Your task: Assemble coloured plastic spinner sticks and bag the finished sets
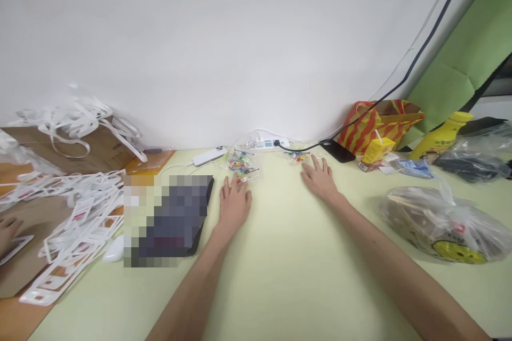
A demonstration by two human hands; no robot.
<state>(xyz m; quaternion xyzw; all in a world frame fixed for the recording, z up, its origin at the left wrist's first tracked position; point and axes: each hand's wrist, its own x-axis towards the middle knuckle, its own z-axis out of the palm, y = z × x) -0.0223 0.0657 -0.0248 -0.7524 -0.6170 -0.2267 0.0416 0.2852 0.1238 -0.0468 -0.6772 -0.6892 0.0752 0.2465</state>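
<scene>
I observe the left hand [235, 205] with fingers parted at the left packet [242, 160], and the right hand [320, 180] likewise unclenched, just beside the right packet [296, 158]. Both packets lie on the table [276, 256], near the power strip [269, 145].
</scene>
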